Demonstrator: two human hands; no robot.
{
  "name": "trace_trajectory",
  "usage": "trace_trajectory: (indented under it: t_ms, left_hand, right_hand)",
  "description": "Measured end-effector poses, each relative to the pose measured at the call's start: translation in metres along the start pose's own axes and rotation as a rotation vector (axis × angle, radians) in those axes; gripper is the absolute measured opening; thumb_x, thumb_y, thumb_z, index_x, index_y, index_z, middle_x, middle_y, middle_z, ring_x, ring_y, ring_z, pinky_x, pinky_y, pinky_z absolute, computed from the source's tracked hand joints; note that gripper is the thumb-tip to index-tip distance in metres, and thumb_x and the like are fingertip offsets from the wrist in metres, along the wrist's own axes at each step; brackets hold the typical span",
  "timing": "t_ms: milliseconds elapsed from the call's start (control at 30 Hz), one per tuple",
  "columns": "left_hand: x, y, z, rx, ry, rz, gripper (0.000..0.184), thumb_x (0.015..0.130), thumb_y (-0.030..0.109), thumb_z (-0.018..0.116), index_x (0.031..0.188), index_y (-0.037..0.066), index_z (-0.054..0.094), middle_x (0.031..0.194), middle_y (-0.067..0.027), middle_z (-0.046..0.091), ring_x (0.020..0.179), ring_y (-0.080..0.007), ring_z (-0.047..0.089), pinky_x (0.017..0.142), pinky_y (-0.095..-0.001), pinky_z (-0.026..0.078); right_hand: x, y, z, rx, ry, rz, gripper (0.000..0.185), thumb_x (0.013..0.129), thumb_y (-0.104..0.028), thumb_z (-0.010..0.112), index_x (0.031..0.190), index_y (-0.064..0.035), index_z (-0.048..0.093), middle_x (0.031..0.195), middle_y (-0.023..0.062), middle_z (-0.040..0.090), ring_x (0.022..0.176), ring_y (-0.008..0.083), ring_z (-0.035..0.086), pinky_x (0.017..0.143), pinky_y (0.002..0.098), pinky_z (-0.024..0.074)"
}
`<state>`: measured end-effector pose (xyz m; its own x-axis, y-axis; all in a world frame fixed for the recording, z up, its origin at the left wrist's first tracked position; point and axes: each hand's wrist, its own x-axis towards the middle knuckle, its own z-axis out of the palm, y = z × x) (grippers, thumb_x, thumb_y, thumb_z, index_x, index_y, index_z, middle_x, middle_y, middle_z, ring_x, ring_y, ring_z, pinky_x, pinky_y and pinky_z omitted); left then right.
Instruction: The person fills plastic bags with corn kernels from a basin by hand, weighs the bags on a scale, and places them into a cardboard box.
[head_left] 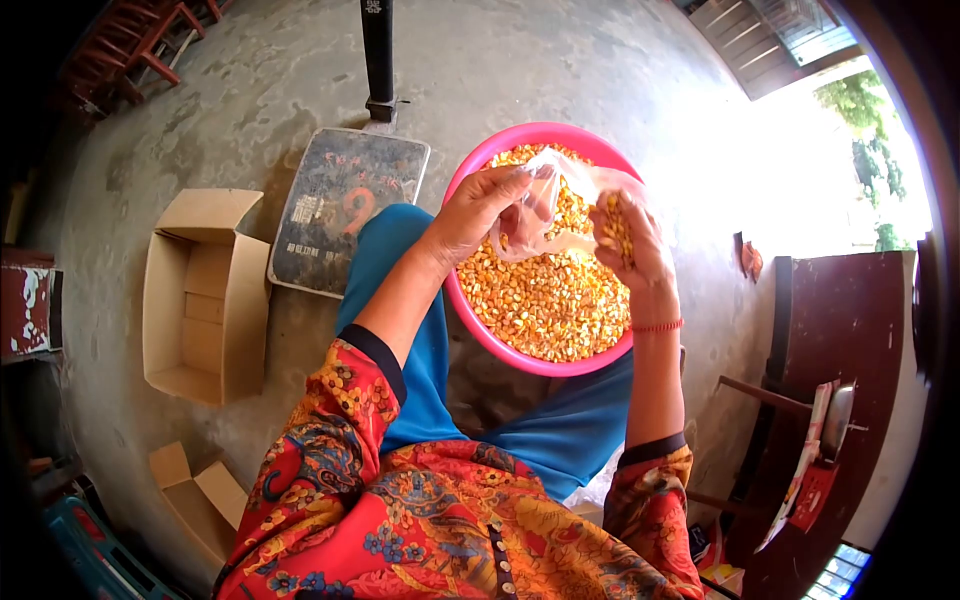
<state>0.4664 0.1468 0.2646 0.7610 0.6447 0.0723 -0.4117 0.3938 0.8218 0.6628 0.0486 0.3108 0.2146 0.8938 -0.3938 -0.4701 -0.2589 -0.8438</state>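
Observation:
A pink basin [484,345] full of dried corn kernels [545,305] stands in front of my knees. My left hand [478,215] is above its left side, thumb and fingers closed on the edge of a clear plastic bag [540,205]. The bag hangs over the corn, its film partly see-through. On the right, my right hand [640,245] is cupped around a handful of corn kernels, beside the bag and above the basin's right side. A red beaded bracelet [657,327] circles the right wrist.
A platform scale [340,205] with a black post [378,55] lies left of the basin. An open cardboard box [245,320] is farther left, with another box [200,500] below it. Dark red furniture [840,340] stands right, and red chairs [135,45] stand at upper left.

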Motion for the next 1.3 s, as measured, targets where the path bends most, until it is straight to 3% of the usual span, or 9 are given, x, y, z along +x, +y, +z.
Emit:
trace_trajectory:
  t_ms: [433, 567, 833, 933, 1033, 1067, 1133, 1233, 1300]
  left_hand:
    - [-0.002, 0.005, -0.003, -0.191, 0.079, 0.003, 0.030, 0.092, 0.029, 0.048, 0.101, 0.003, 0.059, 0.078, -0.0089, 0.064, 0.052, -0.0081, 0.056, 0.048, -0.0208, 0.047]
    - [0.000, 0.001, -0.004, -0.159, 0.207, -0.003, 0.023, 0.088, 0.026, 0.056, 0.094, 0.005, 0.062, 0.071, -0.0043, 0.063, 0.051, -0.0073, 0.055, 0.044, -0.0209, 0.045]
    - [-0.014, -0.004, -0.009, 0.030, 0.309, 0.026, 0.011, 0.083, 0.020, 0.063, 0.084, 0.009, 0.060, 0.060, 0.0014, 0.054, 0.050, -0.0068, 0.050, 0.048, -0.0204, 0.041]
    - [-0.021, -0.001, -0.006, -0.034, 0.163, 0.048, 0.013, 0.083, 0.021, 0.063, 0.085, 0.008, 0.060, 0.066, -0.0006, 0.056, 0.057, -0.0088, 0.052, 0.054, -0.0221, 0.043]
    - [-0.035, 0.010, -0.002, -0.019, 0.092, 0.085, 0.014, 0.084, 0.020, 0.061, 0.085, 0.006, 0.059, 0.072, -0.0035, 0.058, 0.064, -0.0115, 0.055, 0.063, -0.0260, 0.045]
    - [-0.039, 0.014, -0.001, -0.031, 0.094, 0.119, 0.014, 0.085, 0.020, 0.061, 0.085, 0.006, 0.059, 0.073, -0.0043, 0.058, 0.065, -0.0123, 0.055, 0.066, -0.0273, 0.046]
    - [-0.044, 0.024, 0.008, -0.022, 0.082, 0.128, 0.012, 0.087, 0.018, 0.058, 0.086, 0.006, 0.060, 0.072, -0.0034, 0.058, 0.066, -0.0119, 0.056, 0.071, -0.0291, 0.046]
    - [-0.039, 0.040, 0.015, -0.114, 0.083, 0.115, 0.012, 0.089, 0.014, 0.053, 0.092, 0.006, 0.061, 0.071, -0.0024, 0.059, 0.067, -0.0114, 0.057, 0.073, -0.0298, 0.049]
    - [-0.030, 0.050, 0.024, -0.060, 0.066, 0.076, 0.014, 0.089, 0.014, 0.053, 0.097, 0.005, 0.061, 0.071, -0.0026, 0.059, 0.067, -0.0111, 0.057, 0.072, -0.0287, 0.049]
  right_hand:
    - [0.075, 0.008, -0.008, -0.884, -0.089, -0.330, 0.027, 0.081, -0.025, 0.058, 0.100, -0.0067, 0.065, 0.097, 0.0031, 0.064, 0.089, 0.0134, 0.058, 0.080, 0.0275, 0.0457]
    - [0.070, 0.007, -0.022, -1.273, 0.033, -0.748, 0.019, 0.079, -0.020, 0.062, 0.094, -0.0083, 0.066, 0.089, 0.0081, 0.065, 0.080, 0.0135, 0.060, 0.071, 0.0280, 0.0467]
    - [0.064, -0.014, -0.006, -1.039, 0.486, -0.706, 0.026, 0.087, -0.031, 0.050, 0.086, -0.0112, 0.068, 0.076, 0.0034, 0.067, 0.064, 0.0131, 0.061, 0.059, 0.0256, 0.0464]
    - [0.068, -0.009, 0.004, -1.304, 0.414, -0.353, 0.025, 0.086, -0.030, 0.049, 0.094, -0.0147, 0.067, 0.081, 0.0038, 0.067, 0.076, 0.0187, 0.064, 0.068, 0.0292, 0.0490]
    - [0.052, 0.002, 0.001, -1.392, 0.024, -0.826, 0.023, 0.078, -0.019, 0.058, 0.100, -0.0142, 0.065, 0.090, 0.0099, 0.066, 0.082, 0.0233, 0.062, 0.069, 0.0301, 0.0475]
    - [0.014, -0.025, 0.026, -1.318, -0.052, -0.509, 0.027, 0.075, -0.017, 0.060, 0.102, -0.0117, 0.064, 0.101, 0.0114, 0.063, 0.090, 0.0200, 0.061, 0.071, 0.0300, 0.0467]
    - [-0.035, -0.047, 0.047, -1.195, 0.115, -0.478, 0.025, 0.075, -0.017, 0.062, 0.098, -0.0100, 0.064, 0.097, 0.0098, 0.063, 0.090, 0.0198, 0.059, 0.071, 0.0309, 0.0466]
    - [-0.040, -0.044, 0.028, -1.172, 0.482, -1.174, 0.027, 0.072, -0.018, 0.067, 0.097, -0.0105, 0.060, 0.088, 0.0081, 0.056, 0.091, 0.0270, 0.054, 0.076, 0.0391, 0.0438]
    - [-0.025, -0.027, 0.004, -1.341, 0.633, -1.064, 0.028, 0.072, -0.016, 0.065, 0.099, -0.0106, 0.059, 0.093, 0.0091, 0.056, 0.095, 0.0286, 0.052, 0.078, 0.0430, 0.0423]
